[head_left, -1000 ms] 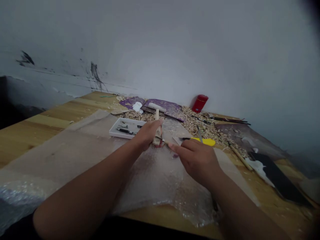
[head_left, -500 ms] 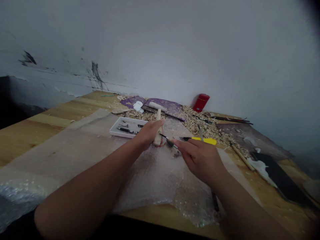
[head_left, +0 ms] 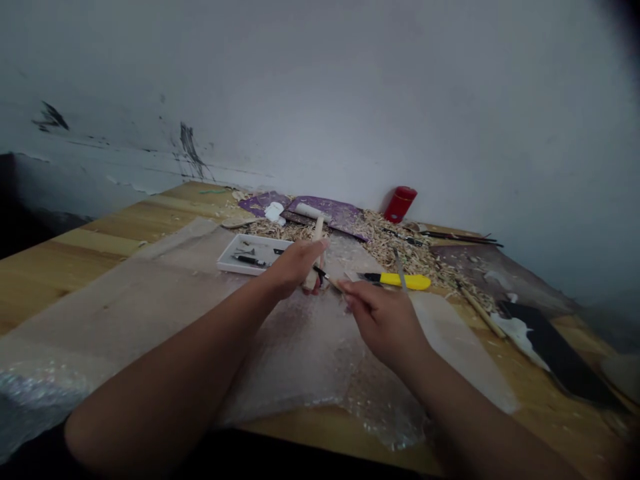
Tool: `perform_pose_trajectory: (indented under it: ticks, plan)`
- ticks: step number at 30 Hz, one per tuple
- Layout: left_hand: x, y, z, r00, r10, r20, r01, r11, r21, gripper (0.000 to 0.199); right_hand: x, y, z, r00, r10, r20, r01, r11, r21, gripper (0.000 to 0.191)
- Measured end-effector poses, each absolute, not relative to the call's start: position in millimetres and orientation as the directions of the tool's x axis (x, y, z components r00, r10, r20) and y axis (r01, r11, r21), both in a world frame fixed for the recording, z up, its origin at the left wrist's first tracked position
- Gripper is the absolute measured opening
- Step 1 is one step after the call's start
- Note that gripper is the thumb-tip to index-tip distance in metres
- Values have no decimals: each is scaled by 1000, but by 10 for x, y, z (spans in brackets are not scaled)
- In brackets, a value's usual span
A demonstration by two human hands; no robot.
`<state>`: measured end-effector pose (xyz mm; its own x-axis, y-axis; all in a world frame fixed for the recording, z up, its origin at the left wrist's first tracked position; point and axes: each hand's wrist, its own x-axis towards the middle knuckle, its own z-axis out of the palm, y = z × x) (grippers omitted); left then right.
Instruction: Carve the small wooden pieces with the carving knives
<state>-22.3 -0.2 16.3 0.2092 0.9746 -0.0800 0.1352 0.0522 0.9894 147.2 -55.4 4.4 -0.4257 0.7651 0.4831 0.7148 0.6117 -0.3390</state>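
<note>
1. Our left hand [head_left: 295, 268] is closed around a pale wooden piece [head_left: 317, 245] in a full, firm grip. The upper end stands up past the fingers, tilted slightly, and the hand hides most of the rest. The piece is held above the bubble wrap [head_left: 295, 353] spread on the desk [head_left: 105, 270].
2. Our right hand [head_left: 385, 327] has a narrow pinching grip on a slim carving knife [head_left: 333, 284], whose far end reaches the lower part of the wooden piece. The two hands are close but not touching. The blade is too small to make out clearly.
3. Judging by the heap of wood shavings [head_left: 395, 240] behind the hands, a good deal of cutting appears done. The exposed upper end already looks smooth and rounded.
4. What is left looks to lie around the lower part, which seems rougher. Our fingers cover much of it, so we cannot tell how much remains.
5. A white tray [head_left: 224, 263] of small tools sits beyond our left hand, and a yellow utility knife [head_left: 400, 281] lies beyond our right. Farther back are a purple mat [head_left: 330, 212] and a red canister [head_left: 400, 204] against the wall.
</note>
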Motion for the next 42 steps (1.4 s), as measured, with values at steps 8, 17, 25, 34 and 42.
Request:
perform_pose_trajectory:
  ticks: [8,17,25,34,42]
  plan:
    - [-255,-9,195,222,969,-107,93,88,992,42,1452,-421,-56,-288,902,322,445,424,-789,23]
    - [-275,-29,189,339,931,-134,91,109,990,41,1571,-319,49,-369,917,152,366,294,-883,25]
    - [-240,-49,195,369,914,-170,8,180,984,41,1702,-344,155,-644,581,498,577,796,-182,27]
    - [-242,20,153,272,955,-122,-135,164,977,37,1728,-463,238,-660,533,530,654,755,54,29]
    - [-228,46,119,170,977,-128,-77,142,987,36,1707,-466,187,-576,640,509,716,695,-64,30]
